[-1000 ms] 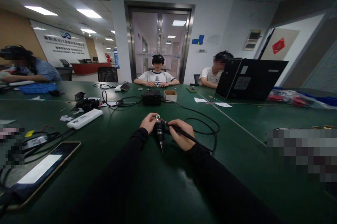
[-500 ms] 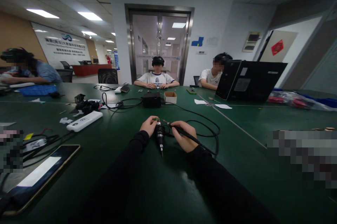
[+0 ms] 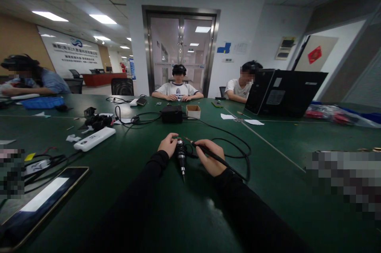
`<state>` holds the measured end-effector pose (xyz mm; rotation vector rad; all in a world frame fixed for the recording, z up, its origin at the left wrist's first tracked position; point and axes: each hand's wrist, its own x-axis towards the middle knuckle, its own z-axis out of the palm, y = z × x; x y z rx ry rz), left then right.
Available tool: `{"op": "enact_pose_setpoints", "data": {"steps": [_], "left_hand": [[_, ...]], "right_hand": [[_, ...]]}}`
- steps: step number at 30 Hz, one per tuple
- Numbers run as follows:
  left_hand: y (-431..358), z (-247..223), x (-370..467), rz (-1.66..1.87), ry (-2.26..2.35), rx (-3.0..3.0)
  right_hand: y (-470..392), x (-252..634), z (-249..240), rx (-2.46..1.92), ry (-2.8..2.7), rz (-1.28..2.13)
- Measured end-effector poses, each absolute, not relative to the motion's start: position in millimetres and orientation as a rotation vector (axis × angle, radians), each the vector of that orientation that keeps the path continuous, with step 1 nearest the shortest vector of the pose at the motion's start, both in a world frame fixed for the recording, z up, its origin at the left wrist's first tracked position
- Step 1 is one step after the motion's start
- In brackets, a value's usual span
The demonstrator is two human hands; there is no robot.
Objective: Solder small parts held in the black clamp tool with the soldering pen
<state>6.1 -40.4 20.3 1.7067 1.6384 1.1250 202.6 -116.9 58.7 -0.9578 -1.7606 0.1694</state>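
Note:
A black pen-shaped soldering iron [image 3: 216,157] lies in my right hand [image 3: 208,162], gripped like a pencil. Its thin copper-coloured tip points left, just short of my left fingertips. On the table between my hands is a black screwdriver-like tool [image 3: 181,154], its slim metal shaft towards me. My left hand [image 3: 167,144] is at the far end of that tool, fingers bent and close together. A tiny reddish bit shows by those fingertips, too small to name. Whether the left fingers grip the tool or a small part is unclear.
Black cable [image 3: 249,154] loops right of my right hand. Ahead stand a black box [image 3: 172,114] and an open carton [image 3: 193,114]. Leftward lie a white power strip [image 3: 95,139] and a phone [image 3: 44,205]. A black computer case [image 3: 285,92] and several people are across the table.
The whole view has shifted slightly downward. My hands have barely moved relative to the tool. A small green bit seen earlier at my left fingertips no longer shows clearly.

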Motion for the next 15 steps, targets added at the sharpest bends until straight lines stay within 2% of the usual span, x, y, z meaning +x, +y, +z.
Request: {"op": "enact_pose_setpoints", "data": {"steps": [10, 15], "left_hand": [[-41.3, 23.0, 5.4, 1.072, 1.763, 1.677], [-38.3, 42.0, 4.7, 0.824, 1.793, 1.617]], "right_hand": [[-115.2, 204.1, 57.9, -0.966, -1.753, 0.179], [-114.6, 206.7, 58.6, -0.975, -1.744, 0.173]]}}
